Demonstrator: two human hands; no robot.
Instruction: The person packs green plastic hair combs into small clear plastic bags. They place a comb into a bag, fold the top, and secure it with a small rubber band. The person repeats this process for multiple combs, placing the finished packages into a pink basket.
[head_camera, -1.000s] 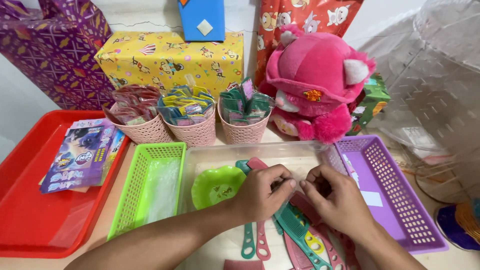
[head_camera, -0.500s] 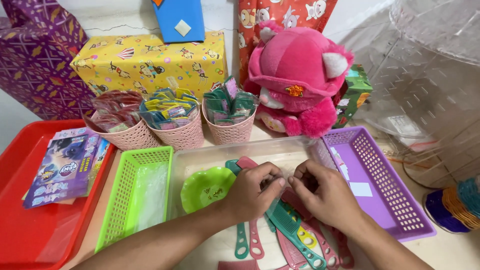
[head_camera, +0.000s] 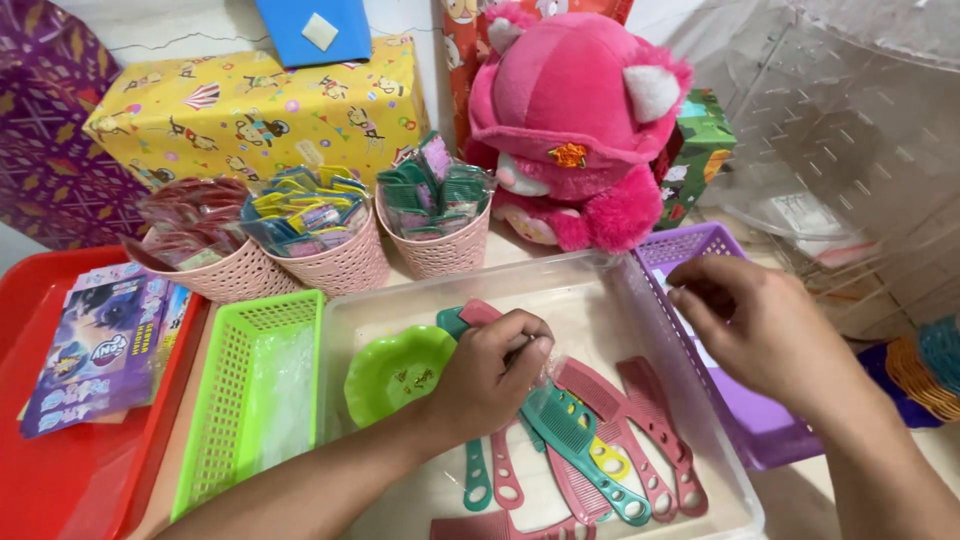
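Two hands over cluttered table: left grip (head_camera: 495, 365) closed on comb (head_camera: 575, 440), right (head_camera: 765, 325) loosely open.

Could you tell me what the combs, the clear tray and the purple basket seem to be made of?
Combs: apparently glossy moulded plastic, bright solid colours. Clear tray: likely translucent plastic, contents show through. Purple basket: plastic, moulded lattice walls.

Pink plush toy (head_camera: 575, 130), yellow wrapped box (head_camera: 250, 110), three pink baskets (head_camera: 345, 262), green basket (head_camera: 255, 400), red tray (head_camera: 50, 480)
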